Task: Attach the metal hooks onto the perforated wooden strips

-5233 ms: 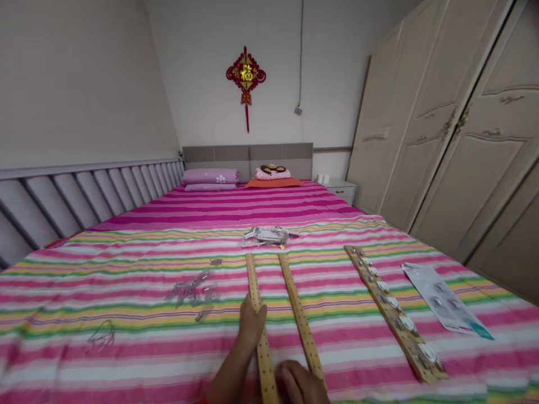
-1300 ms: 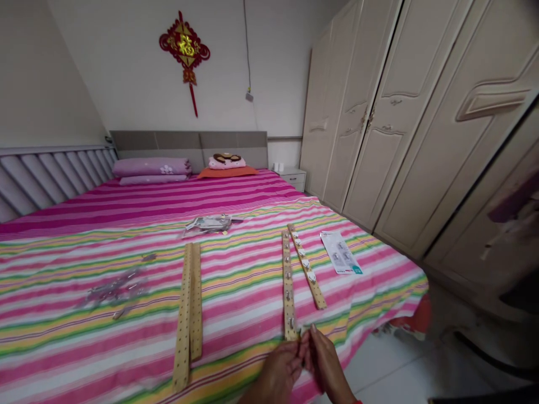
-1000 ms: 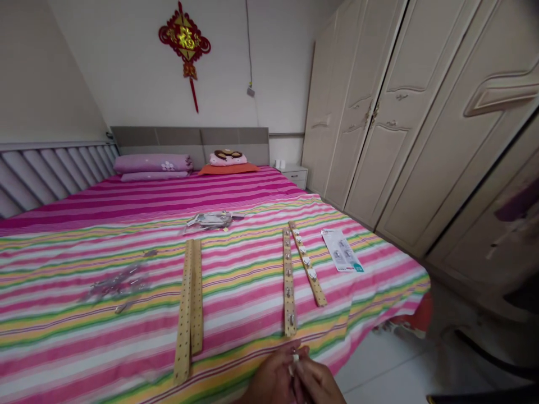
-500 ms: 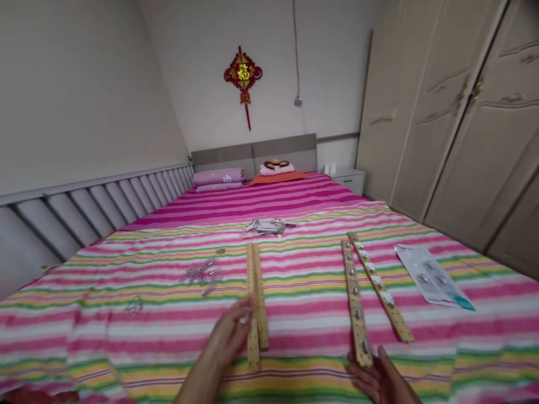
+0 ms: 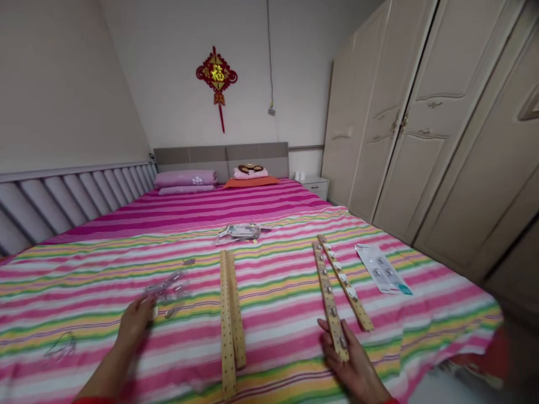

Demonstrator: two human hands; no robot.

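Note:
My right hand (image 5: 349,359) is closed round the near end of a perforated wooden strip (image 5: 328,294) with several metal pieces along it. Beside that lies a second wooden strip (image 5: 362,317) bearing round white pieces. My left hand (image 5: 135,321) is on the left, its fingers pinched at a small pale piece (image 5: 154,313) too blurred to name. Just beyond its fingertips lie crumpled clear plastic bits (image 5: 170,286). Between my hands, two bare perforated wooden strips (image 5: 228,336) rest side by side on the striped bedspread (image 5: 278,336).
Right of the strips is a blister pack (image 5: 381,270) with metal pieces inside. Farther up the bed lies a plastic packet (image 5: 244,232). A thin clear scrap (image 5: 63,345) is at far left. Folded bedding (image 5: 185,179) sits by the headboard, a wardrobe (image 5: 421,129) to the right.
My left hand has moved left, from the bare strips to the clear plastic bits. My right hand stays at the near end of its strip. The view has turned right.

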